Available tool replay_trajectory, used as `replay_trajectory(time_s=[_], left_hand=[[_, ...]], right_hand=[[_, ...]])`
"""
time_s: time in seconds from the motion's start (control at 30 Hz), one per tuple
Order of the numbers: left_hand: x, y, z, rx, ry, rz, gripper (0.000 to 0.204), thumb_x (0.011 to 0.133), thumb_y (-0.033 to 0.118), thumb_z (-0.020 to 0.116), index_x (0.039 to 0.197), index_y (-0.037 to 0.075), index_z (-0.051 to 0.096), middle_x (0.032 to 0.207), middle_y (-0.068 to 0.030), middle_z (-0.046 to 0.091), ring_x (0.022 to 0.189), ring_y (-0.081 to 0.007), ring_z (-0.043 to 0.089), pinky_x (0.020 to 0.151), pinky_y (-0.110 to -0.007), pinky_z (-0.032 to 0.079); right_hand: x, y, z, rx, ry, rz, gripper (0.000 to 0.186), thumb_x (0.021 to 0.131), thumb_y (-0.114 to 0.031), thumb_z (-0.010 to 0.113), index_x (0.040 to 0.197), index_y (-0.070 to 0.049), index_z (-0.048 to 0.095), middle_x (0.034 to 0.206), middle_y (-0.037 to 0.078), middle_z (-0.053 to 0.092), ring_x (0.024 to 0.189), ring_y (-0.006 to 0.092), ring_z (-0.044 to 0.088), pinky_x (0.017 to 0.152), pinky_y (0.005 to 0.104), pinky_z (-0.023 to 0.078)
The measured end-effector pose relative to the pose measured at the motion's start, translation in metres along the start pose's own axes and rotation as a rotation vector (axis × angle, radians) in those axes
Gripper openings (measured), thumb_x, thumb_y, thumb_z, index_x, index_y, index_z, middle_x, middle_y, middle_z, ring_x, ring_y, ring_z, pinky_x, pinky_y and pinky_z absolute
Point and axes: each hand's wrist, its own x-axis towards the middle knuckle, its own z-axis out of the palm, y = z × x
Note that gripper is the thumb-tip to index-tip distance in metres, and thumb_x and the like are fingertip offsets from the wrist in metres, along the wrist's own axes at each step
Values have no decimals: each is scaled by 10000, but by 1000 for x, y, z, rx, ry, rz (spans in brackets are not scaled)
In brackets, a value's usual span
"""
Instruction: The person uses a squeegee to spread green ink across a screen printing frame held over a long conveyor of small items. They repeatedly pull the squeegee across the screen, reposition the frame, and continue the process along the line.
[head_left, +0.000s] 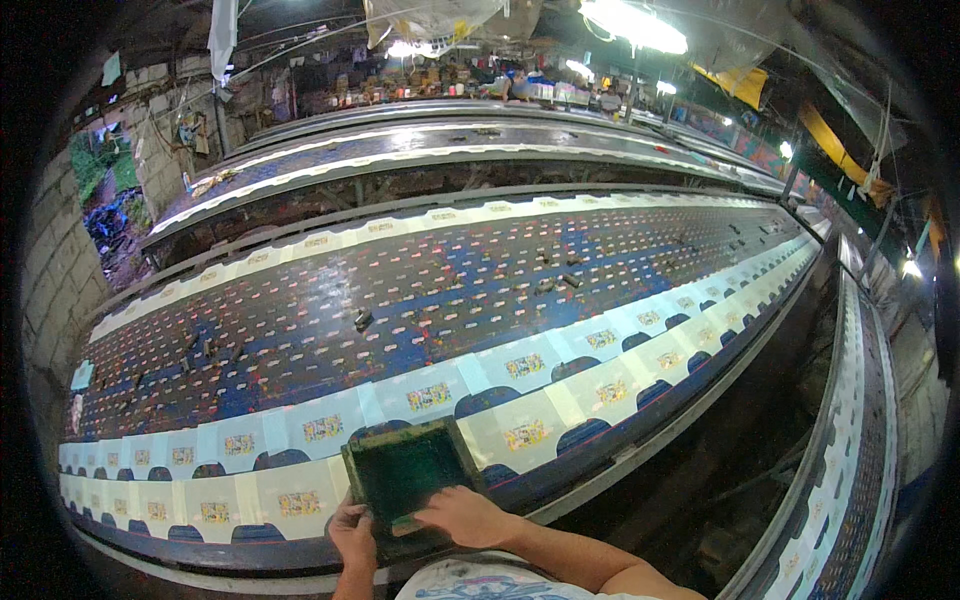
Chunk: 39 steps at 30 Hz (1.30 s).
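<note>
A screen-printing frame (412,462) with dark green mesh and worn edges lies over the near row of pale yellow fabric pieces (235,508) on the long table. My left hand (352,532) grips its lower left corner, thumb toward the mesh. Fingers curled, my right hand (466,515) is closed on a small squeegee (405,525) at the frame's near edge; only a short pale strip of the squeegee shows. Beyond the frame runs a row of light blue fabric pieces (375,405). Many pieces in both rows carry a small multicoloured print.
The long dark tabletop (300,330) is dotted with small marks and holds several small dark blocks (363,319). Parallel tables (400,138) stand behind; another table (850,450) runs along the right. A block wall (60,260) is at left. Bright lamps (635,25) hang overhead.
</note>
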Motion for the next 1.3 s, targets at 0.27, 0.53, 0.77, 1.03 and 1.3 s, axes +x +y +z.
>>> replay_trajectory(time_s=[0.27,0.53,0.77,1.03,1.3], left_hand=[[2,-11,6,-8,-30,139,224,942,-82,679,1164,-111,689,1689,-320,544,1408,-295,660,1159,-411,508],[0,-5,6,104,-9,75,291,1003,-33,674,1275,-134,695,1675,-317,562,1464,-318,620,1197,-419,481],[-2,3,7,110,38,42,198,1097,15,583,1228,-75,702,1647,-311,588,1471,-331,607,1230,-439,456],[1,-16,4,40,14,40,194,1104,21,578,1239,-60,692,1672,-305,567,1498,-337,587,1261,-440,430],[0,-1,10,67,-11,40,166,1076,5,629,1193,-70,720,1689,-327,541,1477,-316,613,1207,-426,483]], right_hand=[[2,6,4,17,-34,59,548,907,-30,665,1448,-97,725,1264,152,747,1219,388,686,1041,513,532],[9,-24,-12,-66,-95,202,510,931,-36,678,1428,-127,756,1234,139,746,1194,359,717,1020,499,537],[8,-32,-9,-111,-116,263,518,925,-39,693,1429,-142,757,1273,123,742,1229,348,695,1050,499,511],[9,-36,-12,-77,-122,308,558,884,-11,716,1425,-142,759,1296,106,743,1248,347,686,1069,499,502],[10,-33,-12,-112,-142,320,584,853,7,687,1417,-126,765,1320,109,756,1242,361,683,1062,490,506]])
